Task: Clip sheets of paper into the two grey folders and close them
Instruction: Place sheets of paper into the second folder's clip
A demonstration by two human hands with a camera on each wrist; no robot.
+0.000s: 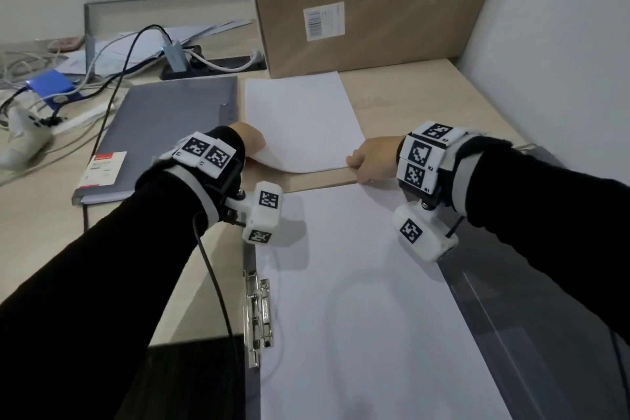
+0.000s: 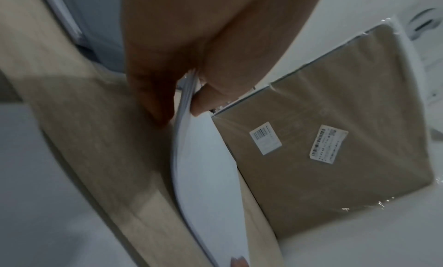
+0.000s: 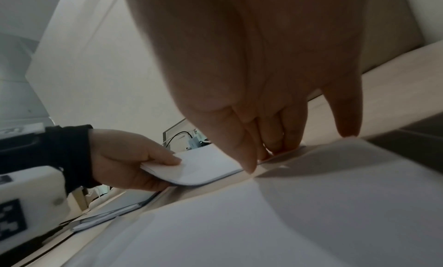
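A loose stack of white paper point(image 1: 300, 116) lies on the desk in front of a cardboard box. My left hand point(image 1: 254, 147) pinches its near-left corner, thumb on top and fingers beneath, and bends that corner up; the left wrist view shows the pinched paper edge point(image 2: 191, 108). My right hand point(image 1: 361, 164) sets straight fingertips point(image 3: 275, 148) on the near-right corner, which stays flat, with the thumb apart. One grey folder point(image 1: 170, 133) lies closed at the left. The other folder point(image 1: 511, 317) lies open close to me, with a sheet point(image 1: 358, 300) beside its metal clip point(image 1: 257, 314).
A large cardboard box point(image 1: 358, 3) stands right behind the stack. Cables, a blue device point(image 1: 51, 85) and a power strip point(image 1: 211, 66) crowd the back left. A white wall point(image 1: 562, 27) bounds the desk on the right.
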